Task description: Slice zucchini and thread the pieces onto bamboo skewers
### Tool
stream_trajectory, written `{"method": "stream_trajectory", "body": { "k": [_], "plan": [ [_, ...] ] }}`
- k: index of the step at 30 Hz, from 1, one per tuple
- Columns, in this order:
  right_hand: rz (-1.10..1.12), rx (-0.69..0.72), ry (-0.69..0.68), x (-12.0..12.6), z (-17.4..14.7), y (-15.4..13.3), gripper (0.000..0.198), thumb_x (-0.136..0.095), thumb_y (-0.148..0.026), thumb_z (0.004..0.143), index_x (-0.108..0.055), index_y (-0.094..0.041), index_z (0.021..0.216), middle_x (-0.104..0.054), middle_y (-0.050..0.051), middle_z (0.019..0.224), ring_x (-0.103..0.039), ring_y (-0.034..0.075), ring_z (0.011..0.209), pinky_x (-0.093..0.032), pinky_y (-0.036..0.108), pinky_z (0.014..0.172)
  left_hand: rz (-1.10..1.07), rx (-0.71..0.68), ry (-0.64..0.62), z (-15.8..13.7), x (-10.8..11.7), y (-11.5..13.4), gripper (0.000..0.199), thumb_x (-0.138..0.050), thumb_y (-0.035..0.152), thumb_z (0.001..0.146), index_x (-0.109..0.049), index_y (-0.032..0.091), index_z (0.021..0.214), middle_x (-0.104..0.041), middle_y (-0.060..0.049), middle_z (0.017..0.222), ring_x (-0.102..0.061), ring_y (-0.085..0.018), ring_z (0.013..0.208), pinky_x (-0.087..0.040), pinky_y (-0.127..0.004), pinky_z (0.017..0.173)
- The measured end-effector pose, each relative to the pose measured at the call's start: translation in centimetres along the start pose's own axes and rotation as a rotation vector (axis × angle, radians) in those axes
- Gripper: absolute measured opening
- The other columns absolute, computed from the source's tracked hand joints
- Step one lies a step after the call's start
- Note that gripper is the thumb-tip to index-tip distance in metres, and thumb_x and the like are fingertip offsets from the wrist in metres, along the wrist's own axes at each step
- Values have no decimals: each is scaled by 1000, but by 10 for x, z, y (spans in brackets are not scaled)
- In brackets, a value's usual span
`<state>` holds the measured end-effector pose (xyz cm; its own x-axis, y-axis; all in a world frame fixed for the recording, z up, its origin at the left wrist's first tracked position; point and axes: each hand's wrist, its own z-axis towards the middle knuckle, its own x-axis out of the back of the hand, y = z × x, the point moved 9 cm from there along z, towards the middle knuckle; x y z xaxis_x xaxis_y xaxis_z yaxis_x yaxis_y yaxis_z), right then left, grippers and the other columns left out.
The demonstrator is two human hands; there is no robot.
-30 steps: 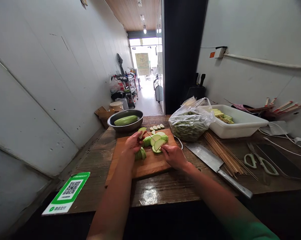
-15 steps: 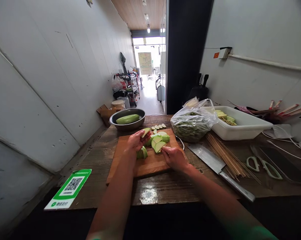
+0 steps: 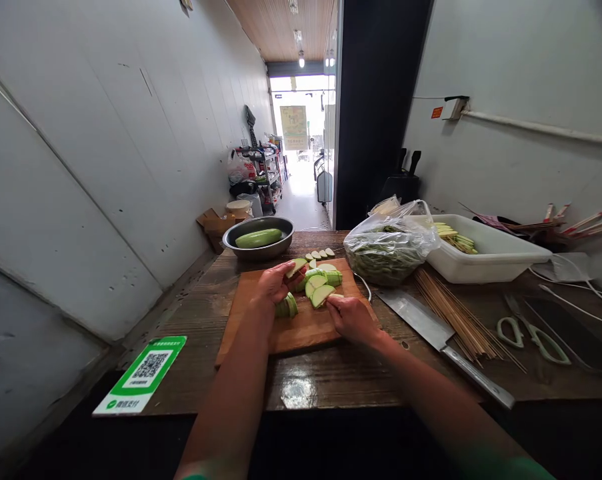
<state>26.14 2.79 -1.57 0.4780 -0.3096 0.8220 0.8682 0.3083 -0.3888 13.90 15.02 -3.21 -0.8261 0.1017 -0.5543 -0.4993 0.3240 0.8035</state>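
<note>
My left hand (image 3: pixel 275 281) is closed around a cut zucchini slice (image 3: pixel 296 268), held up over the left part of the wooden cutting board (image 3: pixel 253 327). At the board's right side my right hand (image 3: pixel 351 319) is pinched, with the pale edge of a zucchini slice (image 3: pixel 336 296) showing at its fingertips. Between the hands lie overlapping zucchini slices (image 3: pixel 321 295), pale inside with green rims. A short stack of slices (image 3: pixel 287 306) rests below my left hand. Beyond the board, several small end pieces (image 3: pixel 323 254) sit in a row on the table.
A metal bowl (image 3: pixel 231 241) holding a whole zucchini (image 3: pixel 259 239) stands behind the board. To the right are a bag of greens (image 3: pixel 388 257), a white tub (image 3: pixel 495 263), a cleaver (image 3: pixel 421 320), wooden skewers (image 3: pixel 461 320) and scissors (image 3: pixel 545 343). A QR-code card (image 3: pixel 143 377) lies at front left.
The whole view has shifted slightly. Both hands stay almost in place over the board; a pale slice edge now shows above my right fingertips.
</note>
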Motion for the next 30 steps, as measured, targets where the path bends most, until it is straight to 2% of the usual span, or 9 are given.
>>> {"method": "stream_trajectory", "body": {
  "k": [9,17,24,30],
  "plan": [
    [8,3,-2,-2,1,2,21,-41,-16,86,-58,-17,74,-65,5,73,-58,14,68,-32,23,58,17,82,-47,-5,-9,-12,11,-58,3,72,-59,7,83,-65,-13,79,-65,-22,69,-55,-31,60],
    [-28,-11,-9,-5,1,3,23,-40,-17,87,-59,-16,74,-66,7,75,-59,15,67,-31,24,58,64,77,-42,-7,-11,-15,11,-60,3,70,-60,9,78,-66,-11,75,-65,-22,68,-55,-32,60],
    [-12,-18,0,-6,1,4,22,-40,-15,86,-58,-16,73,-65,6,73,-59,14,67,-31,22,57,118,72,-71,-10,-15,-16,10,-58,6,73,-62,9,82,-66,-12,75,-64,-21,65,-54,-32,61],
    [-48,-50,29,1,1,5,24,-40,-17,87,-57,-16,69,-65,5,69,-57,13,62,-28,24,54,21,120,-86,-8,-20,-19,12,-48,14,83,-59,9,86,-65,-14,86,-65,-22,74,-54,-34,66]
  ]
}}
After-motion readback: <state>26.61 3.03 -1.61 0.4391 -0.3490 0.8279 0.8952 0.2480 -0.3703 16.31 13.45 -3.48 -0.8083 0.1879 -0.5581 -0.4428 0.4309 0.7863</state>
